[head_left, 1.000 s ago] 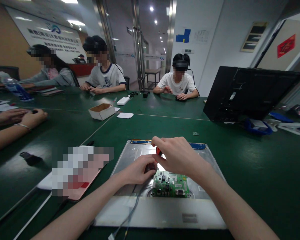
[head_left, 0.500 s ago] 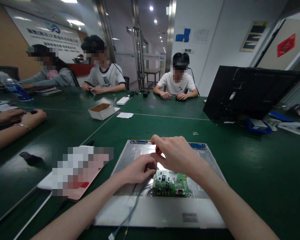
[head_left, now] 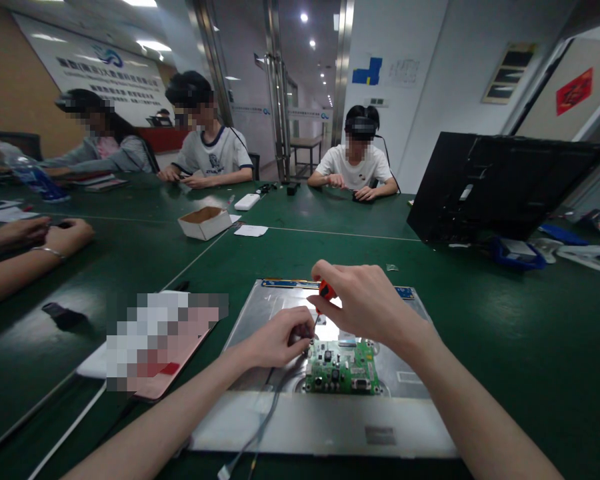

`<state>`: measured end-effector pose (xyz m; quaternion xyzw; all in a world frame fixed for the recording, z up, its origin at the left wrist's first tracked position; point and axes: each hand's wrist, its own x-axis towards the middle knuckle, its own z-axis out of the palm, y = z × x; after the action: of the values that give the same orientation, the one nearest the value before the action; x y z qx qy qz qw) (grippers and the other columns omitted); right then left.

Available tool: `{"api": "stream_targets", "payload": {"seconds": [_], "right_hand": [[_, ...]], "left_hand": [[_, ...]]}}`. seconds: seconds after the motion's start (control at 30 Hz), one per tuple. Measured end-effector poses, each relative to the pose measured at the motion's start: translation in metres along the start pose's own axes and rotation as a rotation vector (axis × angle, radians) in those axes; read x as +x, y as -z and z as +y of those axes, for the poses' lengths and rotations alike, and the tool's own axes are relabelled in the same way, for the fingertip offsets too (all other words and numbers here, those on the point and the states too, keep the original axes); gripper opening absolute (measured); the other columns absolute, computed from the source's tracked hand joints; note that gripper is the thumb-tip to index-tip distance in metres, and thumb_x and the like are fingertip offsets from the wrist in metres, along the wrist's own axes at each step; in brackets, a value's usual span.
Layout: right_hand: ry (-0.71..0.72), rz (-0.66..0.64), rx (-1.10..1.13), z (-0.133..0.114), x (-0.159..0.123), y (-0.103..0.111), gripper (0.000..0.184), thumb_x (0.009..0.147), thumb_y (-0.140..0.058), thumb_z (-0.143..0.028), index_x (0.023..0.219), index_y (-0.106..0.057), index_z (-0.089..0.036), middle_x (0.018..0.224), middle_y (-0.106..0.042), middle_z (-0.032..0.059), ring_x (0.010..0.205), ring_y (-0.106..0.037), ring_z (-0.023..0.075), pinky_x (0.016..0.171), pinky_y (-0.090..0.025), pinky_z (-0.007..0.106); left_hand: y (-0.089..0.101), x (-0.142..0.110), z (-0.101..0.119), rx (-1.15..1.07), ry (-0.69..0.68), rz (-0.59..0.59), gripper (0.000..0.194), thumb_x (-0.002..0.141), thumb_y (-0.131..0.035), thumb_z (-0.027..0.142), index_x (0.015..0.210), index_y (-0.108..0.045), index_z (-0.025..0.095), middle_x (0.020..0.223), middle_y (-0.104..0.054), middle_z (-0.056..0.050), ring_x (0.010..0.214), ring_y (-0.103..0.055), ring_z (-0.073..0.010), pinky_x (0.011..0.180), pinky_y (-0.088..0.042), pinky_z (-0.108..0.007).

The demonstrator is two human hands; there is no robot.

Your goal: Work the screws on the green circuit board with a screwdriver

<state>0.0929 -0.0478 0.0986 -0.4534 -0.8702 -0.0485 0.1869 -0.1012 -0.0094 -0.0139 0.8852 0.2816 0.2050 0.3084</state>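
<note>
A flat metal display panel (head_left: 250, 313) lies on the table before me, with a green circuit board (head_left: 341, 368) on its middle. My right hand (head_left: 367, 300) is closed round the red-orange handle of a screwdriver (head_left: 326, 289). Its thin shaft slants down to the board's upper left corner. Close to the tip, my left hand (head_left: 279, 339) has its fingers curled together at that same corner; what they pinch is hidden. Grey cables (head_left: 269, 420) run from below my left hand over the panel's front edge.
Left of the panel lie a pink folder-like item (head_left: 180, 357) and a black object (head_left: 64, 316). An open box (head_left: 206, 224) stands farther back. A large black screen (head_left: 495, 187) rises at the right. Several people sit round the green table (head_left: 520, 347); another person's hands (head_left: 65, 237) are at the left.
My right hand has risen slightly and moved right with the screwdriver, baring more of its handle and shaft. My left hand has stayed at the board's corner.
</note>
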Motion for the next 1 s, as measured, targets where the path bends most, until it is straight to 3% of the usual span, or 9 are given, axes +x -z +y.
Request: {"api": "stream_targets", "payload": {"seconds": [0.13,0.27,0.37,0.83,1.0], "right_hand": [[-0.009,0.023,-0.001,0.004,-0.001,0.003,0.017,0.089,-0.054,-0.034,0.100,-0.050,-0.021,0.084,-0.069,-0.0006,0.067,-0.060,0.0151,0.053,-0.024,0.027],[-0.013,0.030,0.006,0.005,-0.001,0.003,0.016,0.090,-0.053,-0.034,0.099,-0.050,-0.021,0.084,-0.069,-0.0011,0.066,-0.060,0.0142,0.053,-0.024,0.027],[-0.015,0.029,0.010,0.005,-0.001,0.003,0.015,0.090,-0.053,-0.033,0.099,-0.050,-0.022,0.084,-0.069,-0.0009,0.065,-0.059,0.0136,0.053,-0.024,0.027],[0.012,0.035,0.019,0.006,-0.001,0.003,0.017,0.089,-0.055,-0.034,0.099,-0.051,-0.021,0.083,-0.068,-0.0008,0.065,-0.059,0.0141,0.053,-0.025,0.026],[0.009,0.032,0.007,0.006,-0.002,0.003,0.018,0.088,-0.057,-0.034,0.099,-0.051,-0.021,0.082,-0.069,-0.0009,0.065,-0.059,0.0142,0.053,-0.024,0.026]], "left_hand": [[-0.001,0.000,-0.004,0.004,0.014,0.056,0.017,0.078,-0.046,0.009,0.089,-0.057,0.017,0.081,-0.059,-0.002,0.072,-0.053,-0.0169,0.066,-0.044,-0.028],[-0.006,0.001,-0.010,0.040,-0.034,0.111,0.036,0.083,-0.039,0.005,0.112,-0.056,0.018,0.110,-0.060,-0.008,0.102,-0.054,-0.0220,0.092,-0.043,-0.039],[-0.007,0.002,-0.011,0.077,-0.043,0.074,0.037,0.088,-0.040,0.007,0.119,-0.055,0.019,0.122,-0.057,-0.010,0.114,-0.049,-0.0238,0.101,-0.038,-0.044],[-0.009,0.002,-0.014,0.136,-0.015,0.104,0.026,0.086,-0.046,0.008,0.104,-0.063,0.018,0.103,-0.061,-0.009,0.102,-0.054,-0.0243,0.091,-0.044,-0.039],[-0.010,0.003,-0.017,0.125,0.007,0.124,0.020,0.086,-0.046,0.007,0.097,-0.060,0.017,0.093,-0.062,-0.007,0.087,-0.057,-0.0221,0.078,-0.045,-0.034]]}}
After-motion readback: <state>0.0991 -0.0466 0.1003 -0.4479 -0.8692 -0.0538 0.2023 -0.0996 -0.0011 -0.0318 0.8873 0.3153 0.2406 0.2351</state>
